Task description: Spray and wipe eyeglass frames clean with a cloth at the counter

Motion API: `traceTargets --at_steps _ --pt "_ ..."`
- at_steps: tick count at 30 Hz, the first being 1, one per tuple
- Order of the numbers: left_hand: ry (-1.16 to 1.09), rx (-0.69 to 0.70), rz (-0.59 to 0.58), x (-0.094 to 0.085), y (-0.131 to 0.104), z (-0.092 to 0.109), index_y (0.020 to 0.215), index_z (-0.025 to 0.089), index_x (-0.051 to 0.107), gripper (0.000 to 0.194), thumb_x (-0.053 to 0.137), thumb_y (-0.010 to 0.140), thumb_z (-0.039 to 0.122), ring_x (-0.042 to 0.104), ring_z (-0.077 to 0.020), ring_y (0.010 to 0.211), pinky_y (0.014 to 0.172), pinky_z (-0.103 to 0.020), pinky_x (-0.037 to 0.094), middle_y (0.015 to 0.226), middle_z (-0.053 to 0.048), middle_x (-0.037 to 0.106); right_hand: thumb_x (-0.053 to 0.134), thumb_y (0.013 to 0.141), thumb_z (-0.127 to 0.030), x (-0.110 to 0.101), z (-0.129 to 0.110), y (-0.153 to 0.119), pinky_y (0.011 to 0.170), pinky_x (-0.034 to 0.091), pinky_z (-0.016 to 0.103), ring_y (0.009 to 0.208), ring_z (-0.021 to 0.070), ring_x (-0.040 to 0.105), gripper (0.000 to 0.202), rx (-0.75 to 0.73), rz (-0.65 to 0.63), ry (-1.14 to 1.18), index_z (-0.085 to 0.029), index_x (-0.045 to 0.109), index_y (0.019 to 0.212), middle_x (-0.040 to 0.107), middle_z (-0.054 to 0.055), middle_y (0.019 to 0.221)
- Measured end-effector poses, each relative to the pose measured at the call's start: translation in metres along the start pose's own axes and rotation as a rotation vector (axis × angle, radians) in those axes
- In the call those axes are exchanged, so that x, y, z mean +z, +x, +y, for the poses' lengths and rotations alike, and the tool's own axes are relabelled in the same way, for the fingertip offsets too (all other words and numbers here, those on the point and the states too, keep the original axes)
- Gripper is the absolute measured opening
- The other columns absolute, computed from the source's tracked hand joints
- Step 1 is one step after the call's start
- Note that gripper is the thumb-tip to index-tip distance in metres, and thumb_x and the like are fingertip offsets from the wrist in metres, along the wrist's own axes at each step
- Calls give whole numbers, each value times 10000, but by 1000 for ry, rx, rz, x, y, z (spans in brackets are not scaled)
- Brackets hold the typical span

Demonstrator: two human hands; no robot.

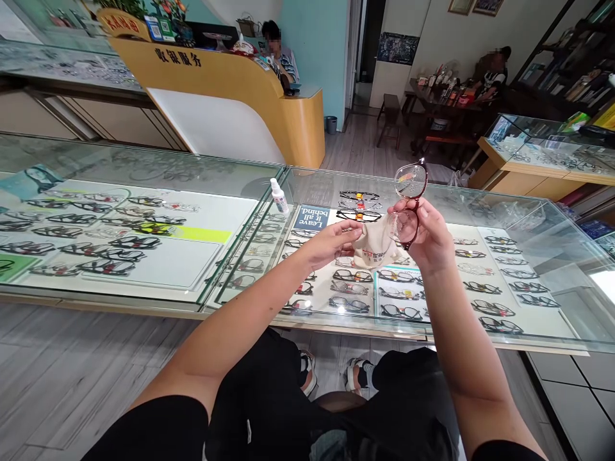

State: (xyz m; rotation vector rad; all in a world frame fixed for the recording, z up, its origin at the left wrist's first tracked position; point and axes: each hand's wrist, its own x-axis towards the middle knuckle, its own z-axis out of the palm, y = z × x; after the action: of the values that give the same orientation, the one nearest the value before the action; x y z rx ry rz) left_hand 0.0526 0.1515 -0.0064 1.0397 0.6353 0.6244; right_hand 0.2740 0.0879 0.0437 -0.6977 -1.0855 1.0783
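1. Counter [528, 330] is supporting a bottle [279, 196].
2. Right hand [430, 234], half closed, is gripping glasses [412, 182] near their middle, probably steadying them.
3. Left hand [329, 243], partly closed, is pinching and bunching cloth [375, 243].
4. Glasses are tilting on end above the counter.
5. Cloth is overlapping the lower lens [406, 225]; contact unclear.
6. Bottle is standing upright, presumably within easy reach.

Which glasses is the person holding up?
The dark reddish pair in the right hand, lifted above the counter; the many others lie spread out on display.
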Motion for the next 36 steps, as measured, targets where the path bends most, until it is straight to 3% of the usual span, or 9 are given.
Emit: traceTargets --at_steps 4,7,9,14,17,22,29,33,36 --pt "-20 121 163 -7 5 -1 998 197 746 545 1037 624 466 689 -136 788 767 -302 566 902 -11 719 881 862 -558 -4 0 2 989 654 401 1132 265 748 344 -39 30 -9 -280 699 952 768 63 1092" --pt "-20 242 337 -12 7 2 948 197 759 468 1012 650 455 675 -137 847 786 -280 552 934 -15 725 890 868 -513 -7 0 4 956 661 366 1148 247 745 310 -69 63 10 -277 721 977 773 54 1105" --pt "49 313 386 -13 5 4 969 206 778 412 972 708 459 659 -141 865 798 -275 534 950 -20 736 886 881 -482 -7 0 4 950 662 348 1141 232 747 279 -74 68 20 -272 734 988 775 50 1110" --pt "384 441 292 -6 -2 10 1112 222 821 368 764 918 529 659 -204 997 849 -304 505 1143 -66 781 877 880 -493 -10 -1 6 964 674 369 1150 244 751 274 -78 91 -19 -278 747 988 784 52 1122" --pt "436 405 255 -4 -3 10 1065 196 804 411 731 926 575 628 -193 887 791 -298 474 1022 -55 766 877 876 -493 -14 -2 8 954 681 372 1140 251 757 258 -97 95 -33 -287 763 983 795 47 1108" --pt "436 425 371 -9 0 7 901 180 716 419 730 925 599 488 -143 713 693 -281 387 761 4 597 889 889 -452 -16 -3 9 1014 665 362 1125 233 768 221 -164 121 -16 -283 788 989 803 30 1101" --pt "422 485 362 -9 0 7 822 195 603 495 713 932 665 467 -139 723 700 -280 379 765 13 543 906 873 -436 -16 -4 8 1059 647 353 1110 224 777 233 -203 149 -12 -266 786 978 802 36 1088" --pt "342 491 363 -6 -1 9 798 202 563 429 728 939 573 504 -140 776 746 -264 408 807 8 573 898 881 -448 -21 -5 9 1041 655 344 1106 224 779 233 -203 129 -16 -270 779 972 798 40 1091" --pt "179 416 297 -6 -3 13 747 206 501 383 756 883 458 516 -134 760 716 -245 409 787 10 578 897 876 -479 -22 -8 8 1044 660 360 1116 238 776 259 -167 98 -20 -273 769 967 791 45 1086"
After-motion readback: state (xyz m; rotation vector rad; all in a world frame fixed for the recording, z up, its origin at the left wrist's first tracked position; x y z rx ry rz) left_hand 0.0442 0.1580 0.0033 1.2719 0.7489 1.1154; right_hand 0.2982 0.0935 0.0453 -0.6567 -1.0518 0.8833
